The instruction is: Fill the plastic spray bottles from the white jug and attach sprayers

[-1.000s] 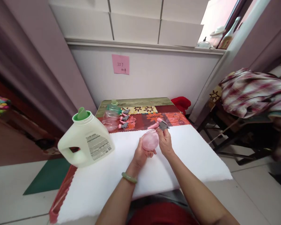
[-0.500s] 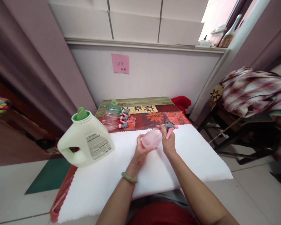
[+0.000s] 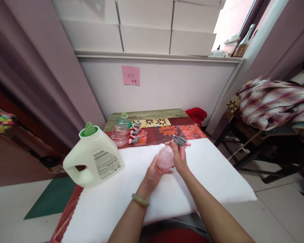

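Over the white cloth [image 3: 103, 202] I hold a translucent pink spray bottle [image 3: 165, 158], tilted with its rounded base towards me. My left hand [image 3: 154, 173] cups the base from the left and below, some of its fingers stretched out under it. At the neck, just below the grey and pink trigger head [image 3: 180, 141], the fingers of my right hand [image 3: 179, 162] are closed. Whether the head is screwed on tight I cannot tell. A green bangle [image 3: 140, 199] circles my left wrist.
On the table's left stands a large pale detergent jug [image 3: 91, 158] with a green cap. Behind it, several spray bottles [image 3: 119, 135] lie on their sides, heads to the right. A chair [image 3: 243, 145] with plaid clothing [image 3: 271, 98] stands at right.
The bottle has swung so its base points more towards me. My left fingers have loosened and shifted beneath it, while my right hand stays at the neck. The view has tilted up slightly.
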Action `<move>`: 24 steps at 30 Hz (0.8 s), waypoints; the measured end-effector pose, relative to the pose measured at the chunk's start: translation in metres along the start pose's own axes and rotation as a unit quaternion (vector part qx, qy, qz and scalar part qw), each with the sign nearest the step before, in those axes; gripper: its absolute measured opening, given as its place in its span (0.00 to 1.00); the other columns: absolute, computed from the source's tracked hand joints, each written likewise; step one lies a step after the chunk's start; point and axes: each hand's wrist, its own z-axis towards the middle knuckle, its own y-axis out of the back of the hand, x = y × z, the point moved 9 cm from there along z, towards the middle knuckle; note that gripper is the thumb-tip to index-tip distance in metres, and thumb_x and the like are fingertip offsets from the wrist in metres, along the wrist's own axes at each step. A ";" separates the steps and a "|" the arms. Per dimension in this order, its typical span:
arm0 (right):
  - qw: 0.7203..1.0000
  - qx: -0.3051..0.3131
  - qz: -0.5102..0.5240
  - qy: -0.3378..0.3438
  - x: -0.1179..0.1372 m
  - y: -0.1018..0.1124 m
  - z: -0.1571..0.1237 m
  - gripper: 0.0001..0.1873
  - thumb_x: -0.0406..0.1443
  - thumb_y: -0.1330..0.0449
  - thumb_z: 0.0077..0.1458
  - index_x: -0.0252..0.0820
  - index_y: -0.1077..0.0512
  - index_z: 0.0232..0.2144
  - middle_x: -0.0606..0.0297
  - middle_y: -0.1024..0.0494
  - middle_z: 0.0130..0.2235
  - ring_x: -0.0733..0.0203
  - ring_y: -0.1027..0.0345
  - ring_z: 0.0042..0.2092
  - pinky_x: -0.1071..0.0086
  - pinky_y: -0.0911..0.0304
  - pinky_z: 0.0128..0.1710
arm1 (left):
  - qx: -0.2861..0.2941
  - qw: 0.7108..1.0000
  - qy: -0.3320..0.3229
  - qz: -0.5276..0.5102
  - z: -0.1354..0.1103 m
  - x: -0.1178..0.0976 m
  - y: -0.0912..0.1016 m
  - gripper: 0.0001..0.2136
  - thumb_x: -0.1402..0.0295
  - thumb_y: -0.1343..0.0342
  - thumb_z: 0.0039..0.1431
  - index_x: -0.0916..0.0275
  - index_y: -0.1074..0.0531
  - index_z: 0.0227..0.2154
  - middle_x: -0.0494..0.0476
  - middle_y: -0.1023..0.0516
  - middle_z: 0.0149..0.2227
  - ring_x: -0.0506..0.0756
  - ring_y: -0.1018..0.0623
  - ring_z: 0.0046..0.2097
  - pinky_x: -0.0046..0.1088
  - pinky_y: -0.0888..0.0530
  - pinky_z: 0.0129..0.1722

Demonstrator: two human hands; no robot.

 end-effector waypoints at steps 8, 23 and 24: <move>0.998 0.024 0.050 -0.007 0.010 -0.002 -0.001 0.18 0.49 0.45 0.66 0.45 0.26 0.47 0.57 0.16 0.47 0.48 0.24 0.54 0.51 0.37 0.62 | 0.023 1.000 -0.008 -0.009 -0.006 -0.005 0.002 0.24 0.53 0.40 0.64 0.62 0.24 0.57 0.72 0.20 0.56 0.71 0.20 0.55 0.46 0.18 0.43; 0.985 -0.030 0.109 -0.133 -0.015 -0.009 0.001 0.27 0.54 0.33 0.53 0.41 0.21 0.46 0.53 0.13 0.46 0.44 0.22 0.55 0.50 0.33 0.61 | -0.025 0.996 -0.084 -0.019 -0.005 -0.014 0.004 0.34 0.72 0.24 0.42 0.56 0.30 0.54 0.62 0.25 0.57 0.65 0.24 0.56 0.51 0.23 0.54; 0.985 -0.032 0.108 -0.131 -0.015 -0.009 0.001 0.27 0.54 0.33 0.53 0.41 0.22 0.46 0.53 0.14 0.46 0.45 0.22 0.55 0.51 0.32 0.60 | -0.026 0.996 -0.085 -0.019 -0.005 -0.014 0.005 0.33 0.72 0.24 0.42 0.56 0.29 0.53 0.62 0.24 0.57 0.65 0.24 0.56 0.50 0.22 0.54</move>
